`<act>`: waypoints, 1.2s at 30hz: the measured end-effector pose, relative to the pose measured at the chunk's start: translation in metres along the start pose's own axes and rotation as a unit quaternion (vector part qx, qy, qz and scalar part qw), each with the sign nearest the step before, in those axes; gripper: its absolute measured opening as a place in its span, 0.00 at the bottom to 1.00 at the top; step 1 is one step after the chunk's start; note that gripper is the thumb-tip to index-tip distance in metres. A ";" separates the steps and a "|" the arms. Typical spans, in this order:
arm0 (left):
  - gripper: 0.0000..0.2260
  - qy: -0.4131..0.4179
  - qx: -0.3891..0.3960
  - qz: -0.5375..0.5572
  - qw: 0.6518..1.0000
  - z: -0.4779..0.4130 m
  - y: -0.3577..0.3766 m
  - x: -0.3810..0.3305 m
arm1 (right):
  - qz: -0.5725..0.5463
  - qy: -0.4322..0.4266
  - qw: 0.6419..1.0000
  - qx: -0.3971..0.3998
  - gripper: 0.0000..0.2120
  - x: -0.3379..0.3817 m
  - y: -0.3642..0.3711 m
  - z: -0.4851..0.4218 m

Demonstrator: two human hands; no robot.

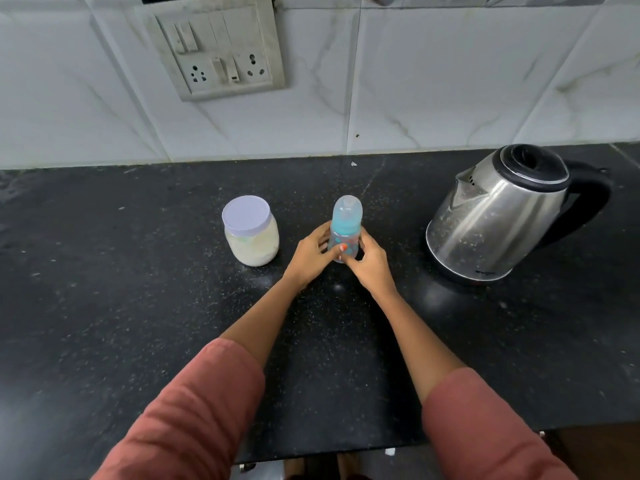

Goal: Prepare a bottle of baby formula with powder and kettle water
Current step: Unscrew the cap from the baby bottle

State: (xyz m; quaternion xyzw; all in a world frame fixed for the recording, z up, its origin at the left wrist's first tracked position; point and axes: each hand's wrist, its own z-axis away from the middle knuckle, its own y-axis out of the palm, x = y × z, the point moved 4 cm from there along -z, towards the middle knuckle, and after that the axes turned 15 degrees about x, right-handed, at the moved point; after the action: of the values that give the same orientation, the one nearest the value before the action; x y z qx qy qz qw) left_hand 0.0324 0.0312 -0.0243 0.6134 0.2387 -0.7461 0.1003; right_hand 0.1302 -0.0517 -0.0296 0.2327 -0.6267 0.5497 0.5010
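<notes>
On the black speckled stone counter [138,271], midway between the two other items, stands the small clear plastic baby bottle with a teal collar and a see-through dome cap [344,230]. It is upright with its base on the stone. From my remote seat I see both hands round its lower body. The left hand [310,256] wraps its fingers against the bottle's left side. The right hand [369,263] curls in from the right, with an orange-nailed thumb pressed to the printed front. I read both as light holds, not squeezes.

Just beside the bottle on the left sits the squat glass jar of pale powder with a white screw lid [251,233], still closed. Well apart on the right is the stainless steel electric kettle with a black lid and handle [498,216], lid down and spout facing the bottle.

I judge the task to be at its very start, since nothing is opened and I cannot tell whether anything is in the bottle. The step in hand looks like opening it. The next move calls for one hand to stay low and steady the body while the other climbs to the teal collar and twists. The bottle must stay vertical so it doesn't skid on the smooth stone.
</notes>
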 end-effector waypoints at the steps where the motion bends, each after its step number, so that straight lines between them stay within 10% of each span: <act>1: 0.27 -0.003 -0.010 0.008 1.000 0.000 -0.001 0.001 | -0.006 -0.003 1.000 -0.007 0.29 -0.001 0.000 -0.001; 36: 0.25 0.014 -0.039 -0.025 0.999 0.132 0.072 0.001 | 0.010 0.004 1.000 0.020 0.26 0.003 0.019 0.143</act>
State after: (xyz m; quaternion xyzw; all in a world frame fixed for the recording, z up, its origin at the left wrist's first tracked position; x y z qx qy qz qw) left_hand -0.0507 -0.0939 -0.0243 0.6130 0.2841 -0.7301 0.1021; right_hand 0.0599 -0.1769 -0.0203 0.2347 -0.6156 0.5681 0.4932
